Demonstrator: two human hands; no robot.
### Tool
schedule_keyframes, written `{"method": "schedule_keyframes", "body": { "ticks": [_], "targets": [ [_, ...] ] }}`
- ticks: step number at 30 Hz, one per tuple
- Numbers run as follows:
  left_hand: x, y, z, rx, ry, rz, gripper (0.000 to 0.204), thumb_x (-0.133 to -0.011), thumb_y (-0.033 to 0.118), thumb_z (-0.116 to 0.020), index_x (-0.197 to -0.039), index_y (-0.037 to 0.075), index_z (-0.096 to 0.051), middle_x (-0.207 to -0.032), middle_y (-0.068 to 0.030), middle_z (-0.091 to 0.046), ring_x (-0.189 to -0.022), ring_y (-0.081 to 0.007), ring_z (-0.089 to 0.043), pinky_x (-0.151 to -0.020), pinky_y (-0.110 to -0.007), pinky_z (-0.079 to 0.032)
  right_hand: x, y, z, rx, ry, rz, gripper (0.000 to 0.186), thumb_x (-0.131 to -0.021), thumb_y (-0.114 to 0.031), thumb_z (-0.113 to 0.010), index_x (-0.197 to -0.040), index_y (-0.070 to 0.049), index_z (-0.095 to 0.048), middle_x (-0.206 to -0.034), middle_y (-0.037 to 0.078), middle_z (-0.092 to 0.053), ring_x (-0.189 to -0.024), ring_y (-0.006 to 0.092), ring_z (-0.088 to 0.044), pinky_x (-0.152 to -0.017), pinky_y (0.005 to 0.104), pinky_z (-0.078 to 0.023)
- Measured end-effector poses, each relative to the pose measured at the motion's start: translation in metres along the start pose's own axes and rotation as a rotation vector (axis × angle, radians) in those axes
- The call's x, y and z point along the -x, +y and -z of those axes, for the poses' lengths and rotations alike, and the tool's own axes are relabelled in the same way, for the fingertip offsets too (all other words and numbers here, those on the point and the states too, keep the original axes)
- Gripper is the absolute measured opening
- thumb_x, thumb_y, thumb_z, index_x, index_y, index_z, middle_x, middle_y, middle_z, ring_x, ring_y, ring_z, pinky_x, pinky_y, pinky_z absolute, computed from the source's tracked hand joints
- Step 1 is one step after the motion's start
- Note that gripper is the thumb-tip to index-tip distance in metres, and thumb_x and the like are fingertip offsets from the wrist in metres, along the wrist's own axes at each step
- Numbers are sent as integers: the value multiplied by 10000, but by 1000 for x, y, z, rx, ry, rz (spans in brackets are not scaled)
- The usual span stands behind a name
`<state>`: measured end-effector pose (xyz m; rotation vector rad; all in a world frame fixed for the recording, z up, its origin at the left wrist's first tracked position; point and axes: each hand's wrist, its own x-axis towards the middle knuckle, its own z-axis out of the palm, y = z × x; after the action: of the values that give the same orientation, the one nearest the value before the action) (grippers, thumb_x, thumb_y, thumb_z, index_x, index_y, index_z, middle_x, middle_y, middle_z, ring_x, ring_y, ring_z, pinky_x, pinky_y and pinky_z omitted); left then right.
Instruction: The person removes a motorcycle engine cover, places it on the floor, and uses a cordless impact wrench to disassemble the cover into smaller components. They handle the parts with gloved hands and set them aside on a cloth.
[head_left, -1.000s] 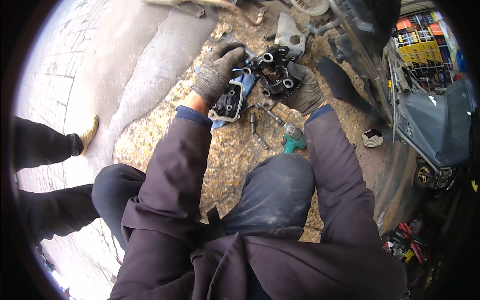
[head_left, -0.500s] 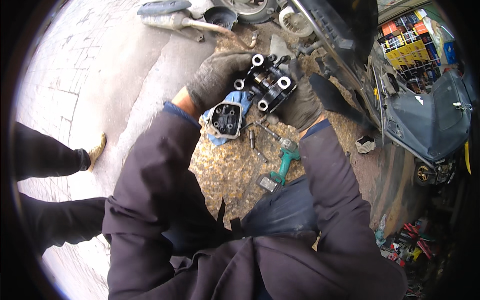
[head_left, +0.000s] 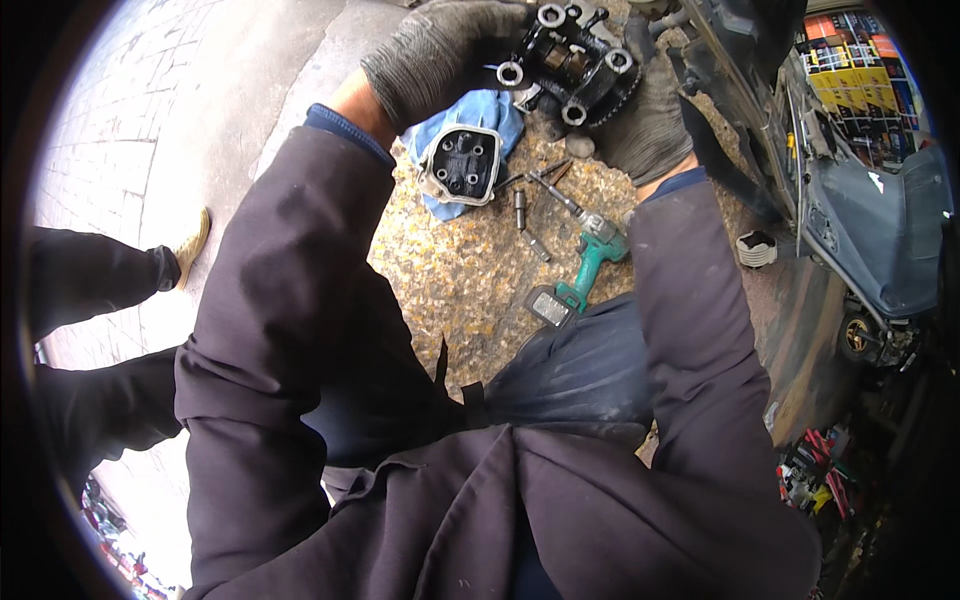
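Both grey-gloved hands hold a black, oily engine cylinder head (head_left: 572, 66) with bright round bosses at its corners and a toothed sprocket along its lower right edge. My left hand (head_left: 445, 55) grips its left side, fingers partly hidden behind it. On the right side my right hand (head_left: 652, 125) is closed round it, most fingers out of sight. Below, a valve cover (head_left: 462, 165) lies with its black inside up on a blue cloth (head_left: 440, 118). A green cordless impact wrench (head_left: 597, 255) rests right of two metal sockets (head_left: 521, 208).
A dark scooter body panel (head_left: 880, 220) and frame parts stand at the right, with stacked boxes (head_left: 850, 85) behind. Another person's legs (head_left: 95, 285) are at the left. Tools and coloured items (head_left: 820, 470) lie lower right. Speckled stony ground (head_left: 440, 290) lies between my knees.
The view has tilted down and closer, so the ground items appear shifted. The cylinder head, still in both hands, sits higher and farther right in the picture, slightly turned.
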<state>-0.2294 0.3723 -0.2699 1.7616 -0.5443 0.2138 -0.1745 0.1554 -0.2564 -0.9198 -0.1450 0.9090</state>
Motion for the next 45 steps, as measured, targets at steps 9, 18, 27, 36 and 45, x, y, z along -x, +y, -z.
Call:
{"method": "schedule_keyframes", "body": {
  "ticks": [9, 18, 27, 36, 45],
  "targets": [
    [-13, 9, -16, 905, 120, 412, 246, -920, 138, -615, -1100, -27, -636, -968, -69, -669, -854, -155, -637, -739, -283, -528, -1, -4, 6, -112, -145, -6, 735, -890, -657, -497, -1380, -111, -455, -1221, 92, -622, -1073, 263, -625, -820, 453, -564],
    [-18, 8, -26, 919, 109, 490, 232, -917, 168, -618, -1083, 8, -645, -940, -51, -666, -794, -143, -633, -683, -282, -542, 6, -7, 7, 12, -84, 53, 770, -891, -671, -479, -1388, -84, -442, -1213, 101, -624, -1057, 250, -629, -845, 414, -557],
    [-13, -16, -28, 1028, 116, 528, 324, -895, 125, -625, -1198, 19, -575, -1007, -66, -641, -886, -169, -630, -769, -305, -532, 7, -11, 19, -29, -85, 36, 661, -925, -570, -511, -1360, -74, -468, -1219, 112, -624, -1069, 258, -630, -886, 405, -545],
    [-12, -21, -34, 203, 1, 275, 427, -832, -22, -705, -1237, 27, -580, -1049, -31, -673, -955, -105, -633, -861, -274, -548, 6, -13, 28, 130, -21, -54, 681, -898, -634, -518, -1224, -38, -556, -1066, 129, -684, -818, 232, -704, -474, 341, -577],
    [-17, -25, -35, 775, 45, 464, 438, -862, -23, -670, -1278, -9, -532, -1143, -76, -658, -1020, -149, -630, -898, -308, -535, 19, -21, 18, 179, 120, 19, 539, -887, -540, -607, -1163, -77, -598, -979, 80, -704, -683, 185, -708, -380, 265, -527]
  ]
}}
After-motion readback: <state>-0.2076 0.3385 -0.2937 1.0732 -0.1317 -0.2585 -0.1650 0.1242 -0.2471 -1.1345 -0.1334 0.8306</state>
